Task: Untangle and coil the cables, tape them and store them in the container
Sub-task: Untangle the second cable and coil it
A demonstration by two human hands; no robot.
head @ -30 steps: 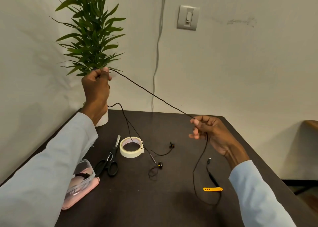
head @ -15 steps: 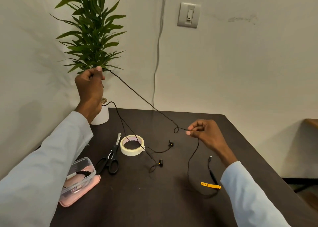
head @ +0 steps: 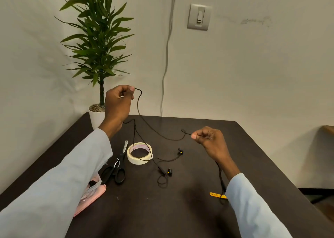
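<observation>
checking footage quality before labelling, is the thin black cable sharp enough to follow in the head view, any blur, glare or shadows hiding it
Head view: the black cable reads sharply between the left hand and right hand, with no motion blur; soft even light, no glare; against the dark table the earphone wire has low contrast; wide-angle bending shows at the edges.

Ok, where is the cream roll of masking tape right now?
In the head view the cream roll of masking tape lies flat on the dark table, left of centre, just right of the black-handled scissors, with a thin black earphone cable running across it.
</observation>
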